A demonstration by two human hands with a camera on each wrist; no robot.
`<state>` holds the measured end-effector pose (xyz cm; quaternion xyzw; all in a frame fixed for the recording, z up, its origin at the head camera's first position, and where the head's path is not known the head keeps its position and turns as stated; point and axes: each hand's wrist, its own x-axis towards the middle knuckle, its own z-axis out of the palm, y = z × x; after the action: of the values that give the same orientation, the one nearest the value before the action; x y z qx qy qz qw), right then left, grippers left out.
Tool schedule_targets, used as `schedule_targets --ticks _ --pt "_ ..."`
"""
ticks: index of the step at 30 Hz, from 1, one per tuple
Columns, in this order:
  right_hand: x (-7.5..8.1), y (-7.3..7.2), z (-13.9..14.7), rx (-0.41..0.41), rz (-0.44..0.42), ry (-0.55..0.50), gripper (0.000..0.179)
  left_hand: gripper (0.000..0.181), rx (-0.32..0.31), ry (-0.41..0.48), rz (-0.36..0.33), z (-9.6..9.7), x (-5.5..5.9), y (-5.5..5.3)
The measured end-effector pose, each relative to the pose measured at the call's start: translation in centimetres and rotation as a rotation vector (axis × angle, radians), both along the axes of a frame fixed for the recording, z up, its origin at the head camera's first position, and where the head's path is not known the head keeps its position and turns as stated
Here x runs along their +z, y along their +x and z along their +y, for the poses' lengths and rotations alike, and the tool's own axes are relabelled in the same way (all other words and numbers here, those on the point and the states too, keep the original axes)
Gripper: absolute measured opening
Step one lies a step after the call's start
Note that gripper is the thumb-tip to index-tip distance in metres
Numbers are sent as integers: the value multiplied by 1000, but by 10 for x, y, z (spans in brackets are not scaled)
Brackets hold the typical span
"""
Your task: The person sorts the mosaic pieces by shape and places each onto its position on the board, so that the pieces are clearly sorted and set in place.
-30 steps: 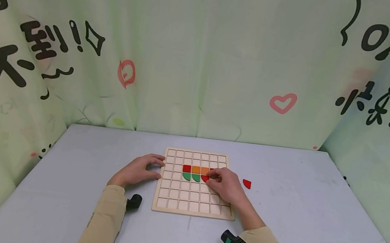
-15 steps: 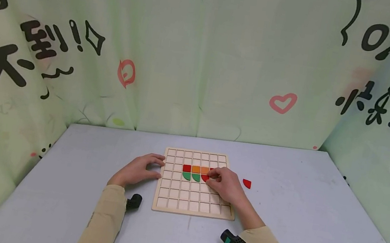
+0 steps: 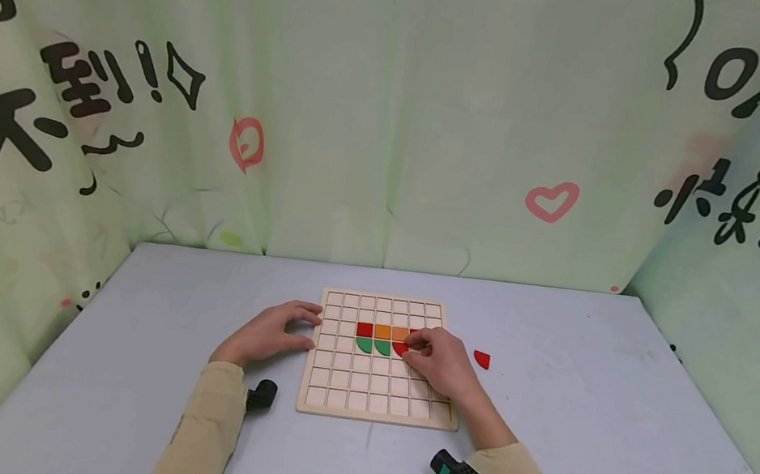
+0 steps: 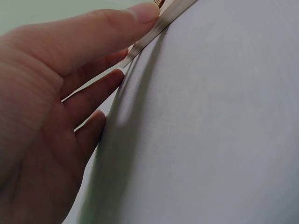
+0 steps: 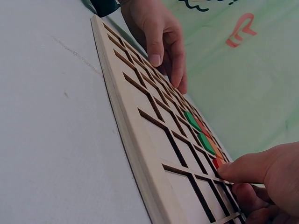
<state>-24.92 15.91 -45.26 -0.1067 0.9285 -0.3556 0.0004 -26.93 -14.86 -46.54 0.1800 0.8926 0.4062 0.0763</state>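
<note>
A wooden grid board (image 3: pixel 375 416) lies on the white table. One row holds a red square tile (image 3: pixel 364 330), two orange square tiles (image 3: pixel 383 332) and a bit of red beside the right fingers. Below are two green quarter-circle tiles (image 3: pixel 373 346) and a red quarter-circle tile (image 3: pixel 398 349). My right hand (image 3: pixel 438 364), fingers curled, pinches that red tile, partly covering it; in the right wrist view the thumb (image 5: pixel 247 168) is on it. My left hand (image 3: pixel 273 330) rests its loosely bent fingertips along the board's left edge, thumb nearer me.
Right of the board lies a loose red rounded tile (image 3: pixel 482 360). Black wrist devices (image 3: pixel 262 395) protrude beside both sleeves. A pale green curtain (image 3: pixel 471 120) with dark lettering and hearts stands along the table's back and sides.
</note>
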Motion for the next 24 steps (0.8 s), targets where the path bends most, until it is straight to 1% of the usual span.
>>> schedule_targets --ticks 24 --pt "0 1 -1 -27 -22 -20 19 40 18 -22 -10 1 0 0"
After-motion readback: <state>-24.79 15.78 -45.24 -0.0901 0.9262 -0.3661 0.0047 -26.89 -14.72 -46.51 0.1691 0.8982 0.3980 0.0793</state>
